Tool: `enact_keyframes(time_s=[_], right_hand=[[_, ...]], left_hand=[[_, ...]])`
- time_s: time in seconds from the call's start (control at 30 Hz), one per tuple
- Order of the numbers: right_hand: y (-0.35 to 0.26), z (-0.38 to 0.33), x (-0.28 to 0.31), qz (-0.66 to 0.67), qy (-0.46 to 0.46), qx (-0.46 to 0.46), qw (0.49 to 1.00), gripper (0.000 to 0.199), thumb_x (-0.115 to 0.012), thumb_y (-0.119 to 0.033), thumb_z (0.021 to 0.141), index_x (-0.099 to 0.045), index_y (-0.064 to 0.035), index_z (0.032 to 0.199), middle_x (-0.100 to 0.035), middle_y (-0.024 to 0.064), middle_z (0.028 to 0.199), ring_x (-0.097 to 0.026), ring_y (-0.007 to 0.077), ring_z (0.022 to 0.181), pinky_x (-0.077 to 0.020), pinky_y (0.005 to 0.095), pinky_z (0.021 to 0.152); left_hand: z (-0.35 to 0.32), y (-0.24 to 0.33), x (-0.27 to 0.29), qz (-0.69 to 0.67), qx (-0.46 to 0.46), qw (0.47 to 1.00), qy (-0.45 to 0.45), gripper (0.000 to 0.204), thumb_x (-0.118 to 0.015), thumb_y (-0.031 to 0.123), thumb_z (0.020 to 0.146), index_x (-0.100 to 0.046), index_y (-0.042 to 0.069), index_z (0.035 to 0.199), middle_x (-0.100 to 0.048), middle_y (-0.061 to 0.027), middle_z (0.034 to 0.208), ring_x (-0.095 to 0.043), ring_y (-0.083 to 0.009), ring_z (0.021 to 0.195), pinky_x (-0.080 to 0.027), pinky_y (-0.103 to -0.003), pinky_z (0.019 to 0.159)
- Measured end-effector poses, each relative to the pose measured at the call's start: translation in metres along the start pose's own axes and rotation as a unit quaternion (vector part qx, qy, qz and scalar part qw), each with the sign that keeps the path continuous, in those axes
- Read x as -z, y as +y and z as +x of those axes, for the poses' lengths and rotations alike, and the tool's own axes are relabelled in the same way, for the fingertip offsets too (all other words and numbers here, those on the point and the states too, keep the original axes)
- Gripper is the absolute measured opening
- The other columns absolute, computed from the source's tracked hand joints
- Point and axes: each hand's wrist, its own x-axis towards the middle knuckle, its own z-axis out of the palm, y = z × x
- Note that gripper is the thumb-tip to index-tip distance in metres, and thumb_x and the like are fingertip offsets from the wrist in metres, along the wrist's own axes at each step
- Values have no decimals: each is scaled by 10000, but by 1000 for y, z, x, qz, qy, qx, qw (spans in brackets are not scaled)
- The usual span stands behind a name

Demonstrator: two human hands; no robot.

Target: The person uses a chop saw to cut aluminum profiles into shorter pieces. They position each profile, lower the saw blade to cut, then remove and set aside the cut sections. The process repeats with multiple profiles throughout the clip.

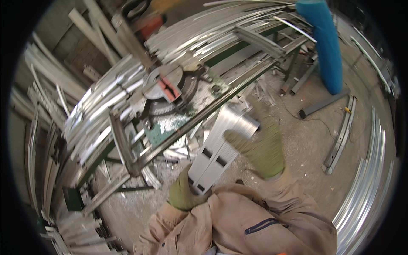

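Two short silver aluminium profiles [213, 148], or one piece with a seam along its middle, slant across the space in front of my body. Dark rectangular slots are cut through the flat face. My left hand [182, 191], in a green work glove, is closed around the lower end, its thumb along the left edge. My right hand [260, 151], also gloved and slightly blurred, is beside the right edge with fingers stretched out. Its thumb overlaps the metal; whether it touches, I cannot tell.
Ahead stands a mitre saw [163, 85] on a green-framed bench with a long metal rail [199, 117]. Aluminium bars are piled behind it and along the left. At right are a blue wrapped column [327, 51], a dark square tube [323, 104] and long bars [365, 182] on the floor.
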Motion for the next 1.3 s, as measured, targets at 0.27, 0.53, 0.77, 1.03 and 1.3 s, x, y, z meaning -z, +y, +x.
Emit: enact_keyframes(time_s=[0.27,0.53,0.77,1.03,1.3], right_hand=[[13,-9,-15,-290,-327,321,840,1198,-1058,-627,747,-644,-38,1704,-667,222,1731,-595,474,1648,-408,653,1404],[92,-79,-117,-135,-370,261,881,990,-1069,-301,744,-652,-2,1590,-751,230,1394,-730,480,1289,-584,600,1107],[85,-97,-118,-137,-351,248,892,1098,-1094,-279,640,-648,-7,1606,-766,225,1343,-755,484,1210,-629,596,1036],[94,-90,-107,-138,-301,151,931,1097,-1105,-329,658,-661,-15,1611,-782,259,1418,-769,510,1274,-627,616,1081],[72,-89,-108,-68,-232,113,964,1031,-1109,-337,670,-698,15,1548,-826,278,1264,-849,500,1063,-697,576,931]], left_hand=[[25,-10,37,176,46,967,-178,1118,-1016,561,836,-541,10,1685,-792,-274,1258,-839,-491,1033,-686,-587,831],[61,-20,59,197,-38,939,-281,791,-929,202,789,-667,-21,1501,-844,-228,1196,-847,-470,1148,-645,-620,1075],[60,-2,83,288,-68,894,-336,726,-904,178,792,-694,-30,1455,-817,-202,1182,-839,-443,1107,-669,-562,955],[38,17,100,246,-196,938,143,641,-955,303,922,-747,75,1484,-816,-102,1422,-748,-368,1392,-485,-611,1347],[23,-21,122,-238,130,851,450,785,-971,373,1085,-605,-28,1652,-765,-203,1515,-767,-297,1356,-613,-466,1194]])
